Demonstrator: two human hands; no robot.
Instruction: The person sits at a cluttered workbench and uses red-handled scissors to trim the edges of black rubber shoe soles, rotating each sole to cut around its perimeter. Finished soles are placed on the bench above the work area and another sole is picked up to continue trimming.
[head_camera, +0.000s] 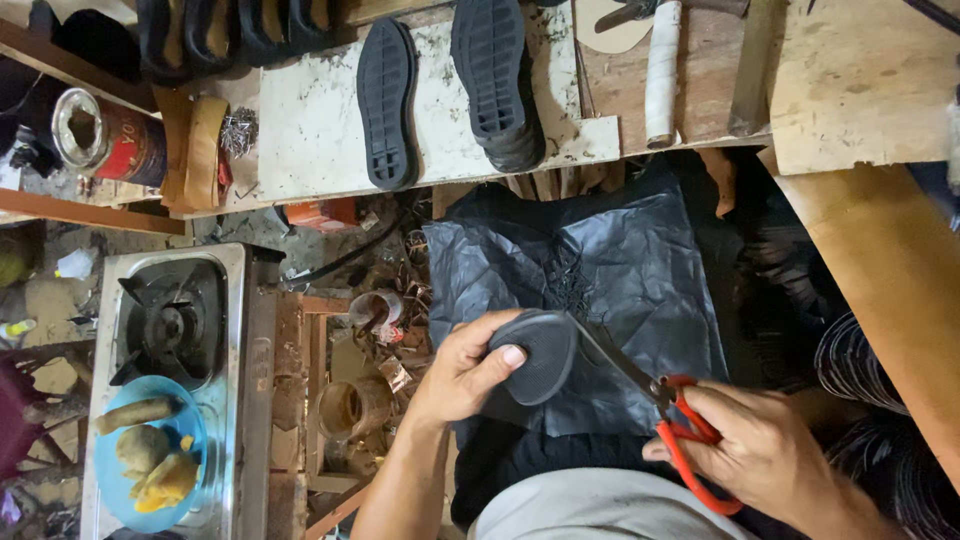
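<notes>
A blue plate (110, 470) of food is sitting on the gas stove (170, 330) at far left. My left hand (462, 368) is gripping a dark sole piece (535, 352), fingers clenched around it above the black sheet (620, 270) on my lap. My right hand (765, 455) is grasping red-handled scissors (672, 418), blades touching the sole piece.

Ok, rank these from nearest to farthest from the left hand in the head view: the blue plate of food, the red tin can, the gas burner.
From the left hand:
1. Gas burner, on the stove to its left.
2. Blue plate of food, lower left, on the stove's front.
3. Red tin can, on the shelf, upper left.
</notes>
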